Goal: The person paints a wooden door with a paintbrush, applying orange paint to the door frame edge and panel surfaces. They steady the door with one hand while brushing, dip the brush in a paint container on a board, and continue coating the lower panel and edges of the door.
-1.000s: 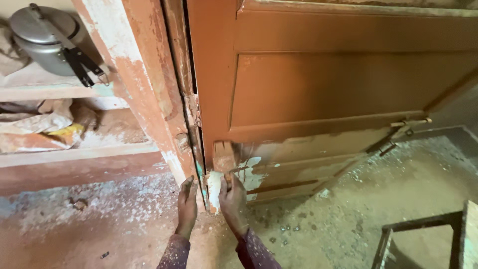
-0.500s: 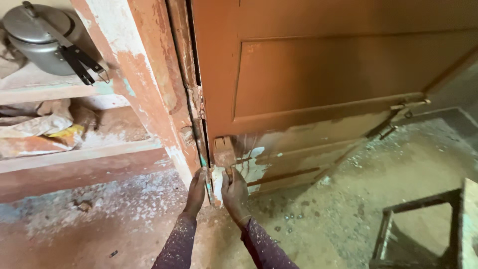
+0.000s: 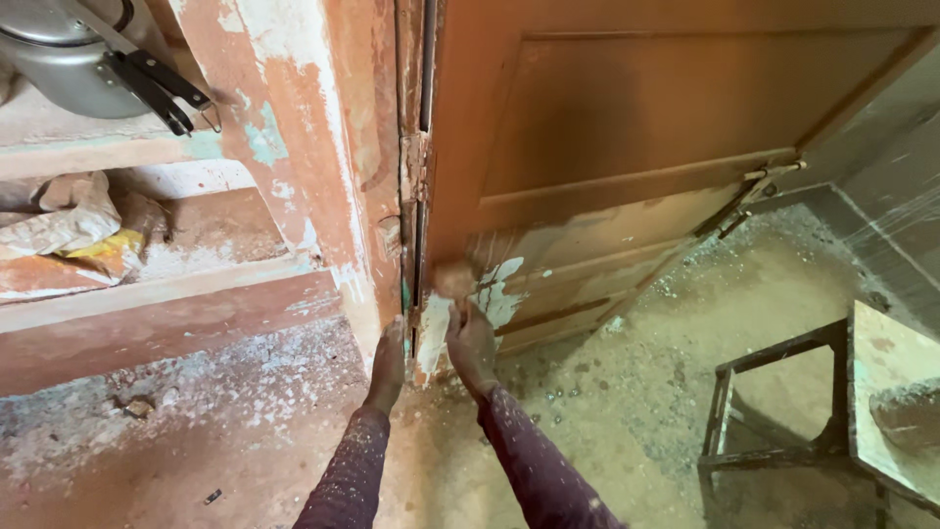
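A person's right hand closes its grip on a scraper against the door's flaking bottom corner; the left hand, flat and empty, braces the frame. Stripping paint appears underway, calling for firm strokes.

Your left hand presses flat against the foot of the peeling door frame, fingers pointing up. Just beside it, your right hand closes around a blurred, pale tool held against the bottom corner of the brown wooden door, where the paint is scraped to white patches. Dust and flakes cover the floor. A metal pot sits on the shelf at upper left; a dark stool frame stands at right.
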